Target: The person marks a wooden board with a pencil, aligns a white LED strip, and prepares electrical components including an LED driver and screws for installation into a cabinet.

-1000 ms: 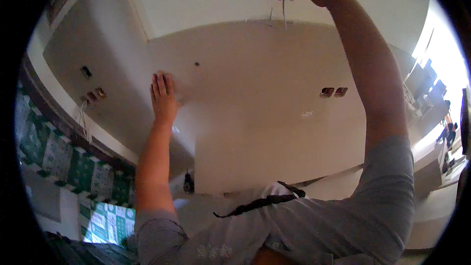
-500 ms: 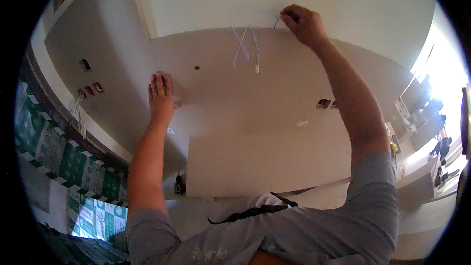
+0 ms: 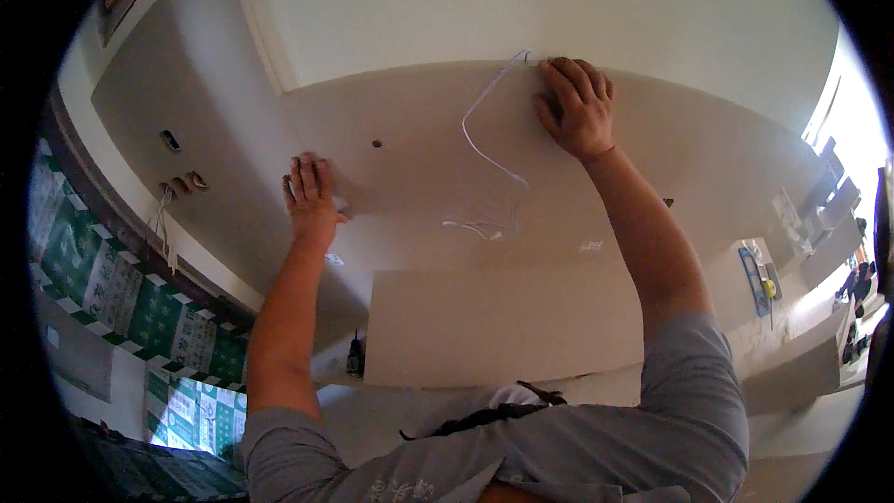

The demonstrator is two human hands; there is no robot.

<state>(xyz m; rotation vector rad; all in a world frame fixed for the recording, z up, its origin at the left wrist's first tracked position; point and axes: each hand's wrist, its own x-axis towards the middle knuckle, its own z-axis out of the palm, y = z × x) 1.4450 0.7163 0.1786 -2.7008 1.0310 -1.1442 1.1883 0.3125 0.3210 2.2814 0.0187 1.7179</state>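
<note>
A broad beige panel (image 3: 419,186) spans the view before me, meeting a pale wall surface (image 3: 521,0) along a curved line. My left hand (image 3: 312,203) lies flat on the panel, fingers stretched out, below and left of a small round hole (image 3: 377,143). At the panel's upper edge, my right hand (image 3: 579,114) rests with fingers apart and slightly bent, apparently holding nothing. Just left of its fingertips a thin white cable (image 3: 467,126) comes out at that edge. It loops down across the panel and ends in a small white connector (image 3: 494,235).
Cut-outs (image 3: 191,182) with loose wires (image 3: 166,219) are at left. Green and white sheeting (image 3: 140,321) covers the lower left. A dark tool (image 3: 355,356) stands beside a lower board (image 3: 503,326). At right lie a blue-handled tool (image 3: 751,281) and a yellow tool (image 3: 769,289).
My right hand has come down from above the edge onto the panel and let go of the cable, which now hangs lower in a longer loop. My left hand stays flat.
</note>
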